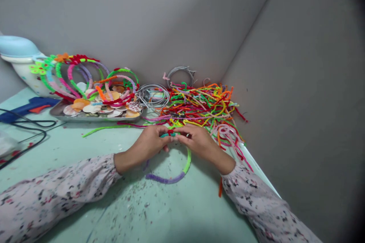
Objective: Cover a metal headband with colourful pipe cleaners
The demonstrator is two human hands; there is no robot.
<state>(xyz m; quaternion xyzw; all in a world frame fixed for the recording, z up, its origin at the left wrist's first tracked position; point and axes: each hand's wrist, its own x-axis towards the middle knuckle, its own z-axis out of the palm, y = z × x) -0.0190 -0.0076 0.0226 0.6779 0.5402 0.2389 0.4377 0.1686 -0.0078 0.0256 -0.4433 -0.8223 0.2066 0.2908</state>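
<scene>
Both my hands meet over the table at a ring wrapped in fuzzy pipe cleaner (187, 161). Its lower part shows lime green on the right and purple along the bottom. My left hand (152, 140) pinches the ring's top from the left, by a teal stretch. From the right, my right hand (196, 138) pinches the same top, thumb and forefinger closed beside a small red wrap (170, 132). My fingers partly hide the ring's top and left side.
Behind my hands lies a heap of coloured pipe cleaners (199, 102), with coiled grey wire (154, 97) beside it. A metal tray (94, 119) holds shells and finished-looking fuzzy rings (71, 76). At left are a blue glue gun (31, 107), its black cord (42, 136) and a blue-lidded container (23, 60).
</scene>
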